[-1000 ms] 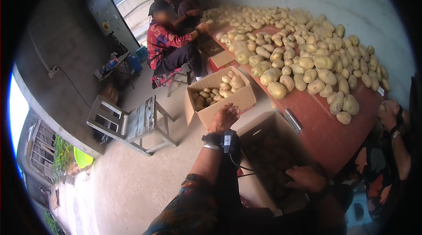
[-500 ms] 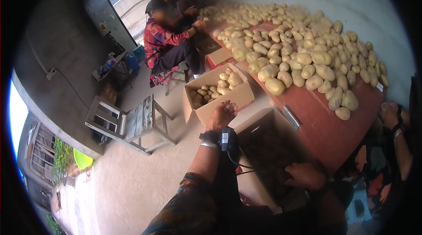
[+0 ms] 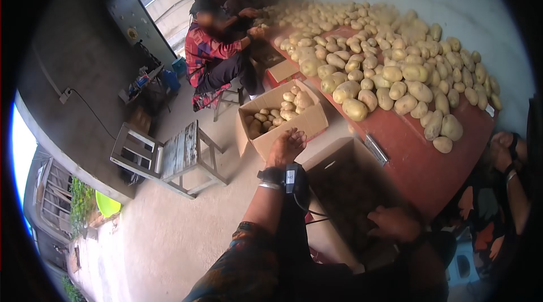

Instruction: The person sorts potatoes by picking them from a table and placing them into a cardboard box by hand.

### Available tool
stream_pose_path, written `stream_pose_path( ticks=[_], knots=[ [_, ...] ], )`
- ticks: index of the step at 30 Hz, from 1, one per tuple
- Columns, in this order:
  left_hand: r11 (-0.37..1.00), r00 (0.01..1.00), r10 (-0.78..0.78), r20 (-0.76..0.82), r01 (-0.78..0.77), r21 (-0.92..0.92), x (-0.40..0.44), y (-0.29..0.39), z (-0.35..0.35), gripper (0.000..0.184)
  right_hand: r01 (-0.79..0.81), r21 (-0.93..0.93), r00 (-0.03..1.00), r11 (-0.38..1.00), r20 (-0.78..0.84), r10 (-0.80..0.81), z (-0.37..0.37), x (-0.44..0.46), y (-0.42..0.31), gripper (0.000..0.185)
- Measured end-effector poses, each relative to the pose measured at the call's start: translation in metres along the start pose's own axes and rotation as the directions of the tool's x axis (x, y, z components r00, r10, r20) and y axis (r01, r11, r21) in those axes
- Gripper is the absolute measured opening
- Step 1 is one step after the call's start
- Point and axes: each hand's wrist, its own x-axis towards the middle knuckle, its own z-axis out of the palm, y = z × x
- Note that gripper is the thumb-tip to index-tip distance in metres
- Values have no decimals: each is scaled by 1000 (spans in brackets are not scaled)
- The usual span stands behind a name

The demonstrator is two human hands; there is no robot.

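Observation:
My left hand [image 3: 287, 147], palm up with loosely curled fingers, hovers at the near side of a cardboard box [image 3: 283, 142] that holds potatoes [image 3: 287, 114]. Nothing shows in it, and its fingers are apart. Over the right side of a nearer, darker cardboard box [image 3: 326, 238] hangs my right hand [image 3: 394, 224], fingers spread and seemingly holding nothing. Dim potatoes [image 3: 346, 194] lie inside that box. Many potatoes [image 3: 414, 89] are heaped on the red table [image 3: 418, 172] beyond.
A person [image 3: 212, 47] in a red patterned shirt sits on a stool at the back. At the right edge are another person's hands [image 3: 502, 149]. A wooden chair [image 3: 180, 152] stands left, and a blue stool [image 3: 462, 265] lower right.
The view has shifted slightly, moving the scene a little to the left since the earliest frame. Both my hands keep nearly the same pose.

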Motion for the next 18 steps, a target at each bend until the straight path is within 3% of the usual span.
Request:
stream_pose_path(
  ticks=[10, 18],
  knots=[
    [1000, 999, -11, 45, 11, 6, 1, 1, -5, 20, 1, 4, 1000, 1000, -6, -1, 4, 0, 1, 34],
    [999, 999, 16, -45, -15, 34, 1, -2, 1, 27, 18, -33, 999, 999, 39, -17, 7, 2, 9, 40]
  ],
)
